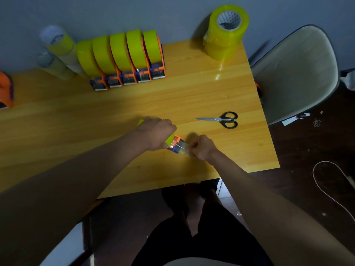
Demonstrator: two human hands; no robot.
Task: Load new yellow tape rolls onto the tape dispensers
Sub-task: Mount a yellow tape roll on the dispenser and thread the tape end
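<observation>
While I watch from the head camera, this is how the bench reads to me:

Left hand: my view shows the left hand [156, 135] curled over a yellow tape roll [170, 140] that sits in an orange and blue dispenser [177, 145], gripping roll and body together near the front middle of the table [192, 89].

Right hand: the right hand [201, 147] is just beside the dispenser's cutter end, fingers [192, 147] drawn together in a pinch on the clear tape end [183, 148] that comes off the front of the dispenser.

Loaded dispensers: I count five loaded dispensers [126, 60] standing upright side by side at the back edge, each carrying a yellow roll, touching or nearly touching one another.

Spare rolls: a stack of yellow rolls [224, 33] stands at the back right corner; paler stacked rolls [57, 48] lean behind the row on the left, blurred.

Scissors: black-handled scissors [221, 120] lie flat and closed, right of the hands and well apart from them.

Far left edge: an orange object [5, 91], cut off by the frame; I cannot tell what it is.

Chair: a pale chair [295, 73] stands beside the table's right edge.
</observation>
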